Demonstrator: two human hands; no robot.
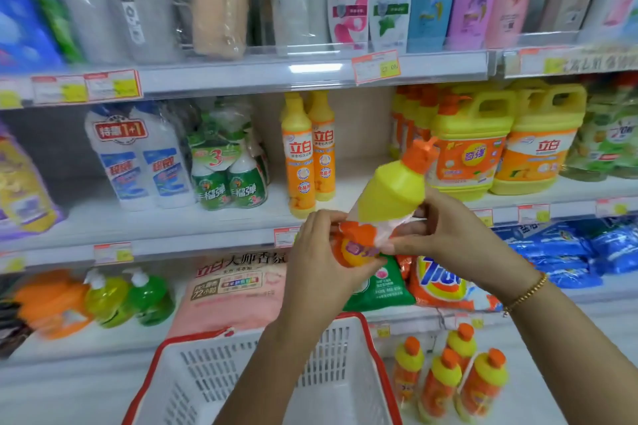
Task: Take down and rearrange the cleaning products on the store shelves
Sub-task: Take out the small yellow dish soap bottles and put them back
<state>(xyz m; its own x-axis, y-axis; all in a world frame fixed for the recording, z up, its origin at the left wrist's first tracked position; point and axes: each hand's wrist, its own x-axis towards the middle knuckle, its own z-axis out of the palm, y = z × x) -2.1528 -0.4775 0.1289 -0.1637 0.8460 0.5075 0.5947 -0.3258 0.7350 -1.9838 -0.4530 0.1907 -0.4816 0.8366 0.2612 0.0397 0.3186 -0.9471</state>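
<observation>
The dish-soap bottle is smooth yellow plastic with a dull sheen, its orange cap the same hard plastic; a glossy printed film label wraps its lower body. Below the bottle, the basket is matt white slotted plastic with a red plastic rim. Behind the bottle, the yellow jugs look like shiny moulded plastic. Beneath them, the detergent bags are crinkled glossy film. Above the bottle, the shelf edge carries a clear glossy strip holding paper price tags.
</observation>
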